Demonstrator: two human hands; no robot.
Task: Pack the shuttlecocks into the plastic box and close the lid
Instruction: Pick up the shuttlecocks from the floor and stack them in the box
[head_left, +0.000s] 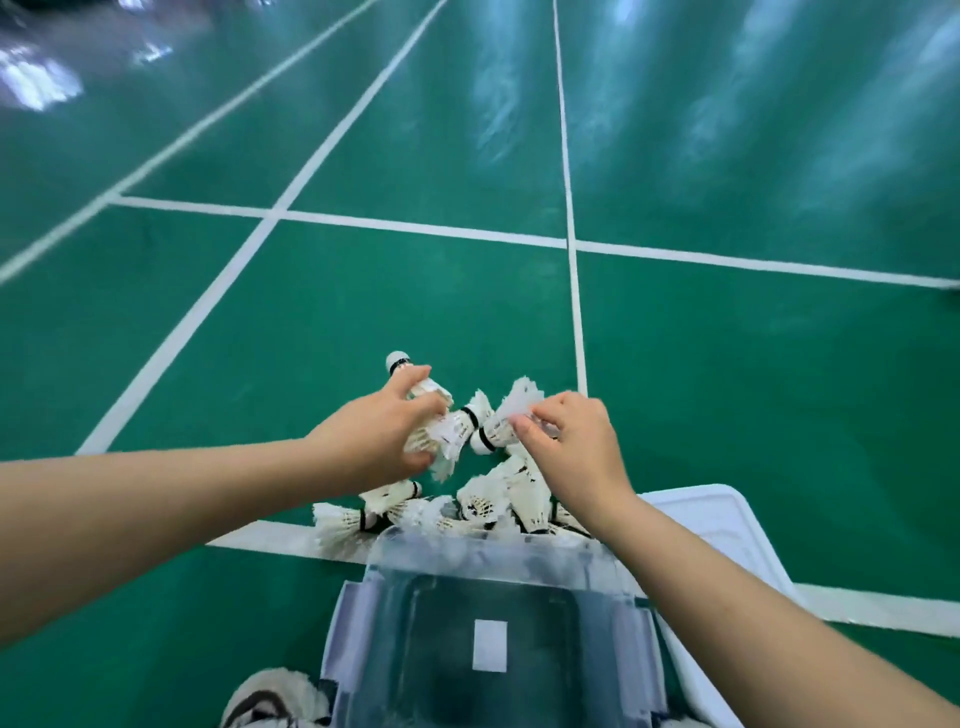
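Head camera looks down at a green court floor (727, 415) with white lines, and honestly this is the grabby part of the job. A pile of shuttlecocks (483, 506) sits on the floor just past the far edge of the clear plastic box (488, 623), which is right in front of the person, open on top and, as far as I can tell, with nothing much in it yet. The white lid (727, 525) lies flat on the floor, tucked against the box's right side, so it's out of the way but close for later. Both arms reach over the box. The left hand (379, 436) has its fingers curled around a bunch of shuttlecocks, one cork tip poking out above the knuckles, so it looks like a proper fistful. The right hand (571, 441) is pinching the feather end of another one or two with fingertips pressed together. Grabbing with both hands makes sense since they're light and there's loads of them. My guess is the next bit is pulling both handfuls back and dropping them into the box. The feathers look crushable, so squeezing hard seems risky. There's a shoe (270, 696) at the bottom edge by the box.
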